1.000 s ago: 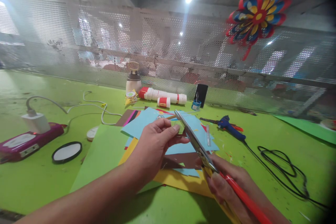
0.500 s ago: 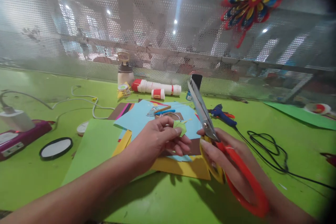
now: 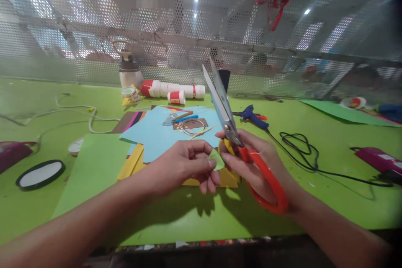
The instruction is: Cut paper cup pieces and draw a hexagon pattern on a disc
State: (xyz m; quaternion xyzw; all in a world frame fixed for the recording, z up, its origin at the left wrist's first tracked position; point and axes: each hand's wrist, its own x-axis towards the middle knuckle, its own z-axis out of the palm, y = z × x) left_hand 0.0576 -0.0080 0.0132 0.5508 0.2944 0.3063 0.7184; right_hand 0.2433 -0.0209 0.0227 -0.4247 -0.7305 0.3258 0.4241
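Note:
Between the thumb and fingers of my left hand (image 3: 191, 163) is a small piece of light green paper (image 3: 217, 160). My right hand (image 3: 257, 159) grips a pair of scissors (image 3: 225, 113) with one red and one yellow handle. Their blades point up and stand slightly apart, clear of the green piece. The right fingers are close beside the paper's right edge; whether they touch it I cannot tell. Under and beyond the hands lie light blue paper sheets (image 3: 153, 134), a yellow strip (image 3: 132, 161) and a large green sheet (image 3: 84, 176).
On the blue sheets lie a ring (image 3: 193, 127) and a blue pen (image 3: 186, 119). Behind stand a bottle (image 3: 128, 76), a white tube (image 3: 179, 91) and a paper cup (image 3: 176, 97). A blue glue gun (image 3: 253, 117) with its black cord lies right; a black-rimmed disc (image 3: 40, 174) lies left.
The view has turned right and down, showing the table's front edge. My right hand and the scissors have come closer to my left hand, which still pinches the green paper.

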